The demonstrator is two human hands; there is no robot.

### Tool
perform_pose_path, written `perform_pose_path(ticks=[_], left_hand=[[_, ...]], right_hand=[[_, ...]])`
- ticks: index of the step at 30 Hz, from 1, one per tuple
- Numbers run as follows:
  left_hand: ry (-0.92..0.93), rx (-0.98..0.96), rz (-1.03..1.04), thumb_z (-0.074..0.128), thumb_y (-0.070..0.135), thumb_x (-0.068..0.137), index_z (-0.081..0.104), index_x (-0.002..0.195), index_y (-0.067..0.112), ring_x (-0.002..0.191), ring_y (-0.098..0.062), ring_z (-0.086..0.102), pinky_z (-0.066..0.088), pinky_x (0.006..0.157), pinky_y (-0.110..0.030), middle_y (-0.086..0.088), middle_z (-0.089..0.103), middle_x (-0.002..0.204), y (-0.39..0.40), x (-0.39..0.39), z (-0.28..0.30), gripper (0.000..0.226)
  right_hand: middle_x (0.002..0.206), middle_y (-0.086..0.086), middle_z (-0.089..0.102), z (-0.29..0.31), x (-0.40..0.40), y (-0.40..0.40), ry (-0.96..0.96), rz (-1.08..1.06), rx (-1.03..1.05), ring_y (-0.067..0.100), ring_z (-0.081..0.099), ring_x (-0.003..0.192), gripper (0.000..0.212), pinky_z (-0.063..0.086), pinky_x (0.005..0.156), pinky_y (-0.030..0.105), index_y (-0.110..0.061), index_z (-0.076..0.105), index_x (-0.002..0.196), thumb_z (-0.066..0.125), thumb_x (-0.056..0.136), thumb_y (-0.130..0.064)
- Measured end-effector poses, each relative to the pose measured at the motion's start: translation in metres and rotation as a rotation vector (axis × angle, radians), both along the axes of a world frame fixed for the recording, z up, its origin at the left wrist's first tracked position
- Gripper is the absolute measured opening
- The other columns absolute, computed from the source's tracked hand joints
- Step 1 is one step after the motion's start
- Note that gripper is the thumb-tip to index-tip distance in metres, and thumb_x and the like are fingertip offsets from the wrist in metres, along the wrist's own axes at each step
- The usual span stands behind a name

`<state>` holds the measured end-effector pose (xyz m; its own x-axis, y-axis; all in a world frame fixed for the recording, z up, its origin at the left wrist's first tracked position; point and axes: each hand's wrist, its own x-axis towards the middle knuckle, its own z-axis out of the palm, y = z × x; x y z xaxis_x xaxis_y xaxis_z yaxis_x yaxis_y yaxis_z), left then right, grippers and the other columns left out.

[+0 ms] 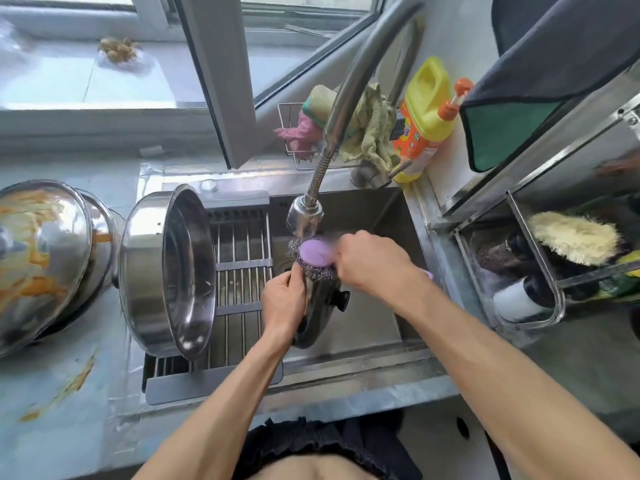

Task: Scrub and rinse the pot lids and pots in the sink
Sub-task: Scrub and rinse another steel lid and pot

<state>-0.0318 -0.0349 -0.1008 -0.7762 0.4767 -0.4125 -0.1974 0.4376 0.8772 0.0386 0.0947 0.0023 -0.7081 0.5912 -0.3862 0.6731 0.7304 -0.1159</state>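
Over the sink (377, 327), my left hand (282, 303) grips the edge of a steel pot lid (317, 317) held on its side, its black knob (343, 299) pointing right. My right hand (372, 263) holds a purple-handled steel-wool scrubber (313, 258) against the lid's top edge, right under the faucet head (304, 213). A large steel pot (166, 271) lies on its side on the drying rack (242, 268) over the sink's left half. Two stacked dirty steel bowls (45, 258) smeared with orange sauce sit on the counter at far left.
A yellow detergent bottle (424, 119) and a wire basket of rags (311, 133) stand behind the sink. A steel rack (540, 265) at right holds brushes and sponges. Orange sauce stains (69, 386) mark the left counter. A window frame (214, 81) rises behind.
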Motion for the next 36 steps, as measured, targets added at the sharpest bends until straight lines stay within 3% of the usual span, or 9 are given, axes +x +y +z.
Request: perform_pose_path(ticks=[5,9,14,17,20,24,28,33,36], left_hand=[[0.010,0.016,0.014,0.054,0.042,0.103,0.032,0.056,0.017,0.052,-0.013,0.026,0.018,0.052,-0.031,-0.002,0.031,0.055,-0.002,-0.001,0.001,0.057],[-0.035,0.029,0.066,0.052,0.035,0.104,0.038,0.057,0.016,0.056,-0.017,0.031,0.021,0.056,-0.034,-0.006,0.036,0.057,0.002,-0.009,-0.004,0.053],[-0.060,0.031,0.042,0.057,0.043,0.101,0.043,0.057,0.012,0.056,-0.016,0.034,0.024,0.055,-0.031,-0.007,0.038,0.056,0.004,-0.006,-0.006,0.056],[-0.218,-0.010,0.154,0.059,0.044,0.100,0.054,0.057,0.014,0.055,-0.015,0.046,0.038,0.055,-0.028,0.002,0.053,0.054,0.005,-0.012,-0.005,0.053],[-0.510,0.068,0.298,0.060,0.044,0.099,0.077,0.092,0.007,0.083,-0.026,0.075,0.061,0.082,-0.039,-0.008,0.079,0.088,0.005,-0.019,-0.009,0.042],[-0.570,0.119,0.322,0.058,0.042,0.100,0.076,0.110,0.007,0.097,-0.030,0.075,0.059,0.094,-0.048,-0.015,0.078,0.105,-0.002,-0.025,-0.010,0.041],[-0.553,0.135,0.297,0.057,0.036,0.102,0.077,0.096,0.014,0.082,-0.018,0.077,0.058,0.079,-0.035,-0.007,0.080,0.095,-0.007,-0.030,-0.007,0.031],[-0.625,0.169,0.322,0.058,0.039,0.099,0.076,0.114,0.009,0.101,-0.029,0.074,0.057,0.097,-0.048,-0.013,0.077,0.108,-0.011,-0.036,-0.006,0.037],[-0.650,0.194,0.312,0.059,0.038,0.098,0.078,0.103,0.014,0.090,-0.025,0.075,0.060,0.080,-0.040,-0.008,0.079,0.100,-0.017,-0.038,-0.004,0.031]], right_hand=[[0.112,0.009,0.063,0.010,-0.016,0.034,-0.075,-0.055,0.008,0.034,0.063,0.099,0.027,0.041,0.073,0.035,-0.020,0.064,0.114,0.049,0.095,-0.031],[0.100,0.006,0.058,0.003,-0.020,0.014,-0.077,0.104,-0.041,0.036,0.062,0.094,0.024,0.041,0.070,0.035,-0.022,0.064,0.111,0.049,0.093,-0.027],[0.101,0.009,0.065,-0.014,-0.010,0.035,-0.018,-0.053,-0.037,0.036,0.063,0.089,0.018,0.043,0.069,0.036,-0.019,0.062,0.098,0.048,0.093,-0.028],[0.099,0.011,0.064,-0.024,0.004,0.013,0.064,0.036,-0.107,0.039,0.061,0.092,0.022,0.040,0.067,0.037,-0.021,0.063,0.096,0.044,0.097,-0.031],[0.104,0.016,0.066,-0.038,0.013,0.022,0.157,-0.183,-0.108,0.040,0.061,0.099,0.028,0.039,0.070,0.038,-0.020,0.064,0.106,0.039,0.102,-0.033],[0.102,0.016,0.066,-0.047,0.012,0.004,0.184,-0.066,-0.112,0.041,0.060,0.097,0.031,0.037,0.069,0.040,-0.020,0.062,0.108,0.035,0.103,-0.034],[0.108,0.015,0.067,-0.051,0.011,0.039,0.139,-0.269,-0.113,0.040,0.062,0.099,0.029,0.043,0.075,0.041,-0.018,0.064,0.109,0.038,0.101,-0.029],[0.105,0.014,0.066,-0.045,0.002,0.014,0.193,-0.033,-0.143,0.040,0.061,0.098,0.030,0.043,0.073,0.042,-0.021,0.063,0.107,0.038,0.102,-0.037],[0.101,0.014,0.067,-0.053,0.008,0.046,0.180,-0.187,-0.163,0.039,0.064,0.098,0.031,0.043,0.072,0.040,-0.021,0.065,0.103,0.040,0.102,-0.039]])
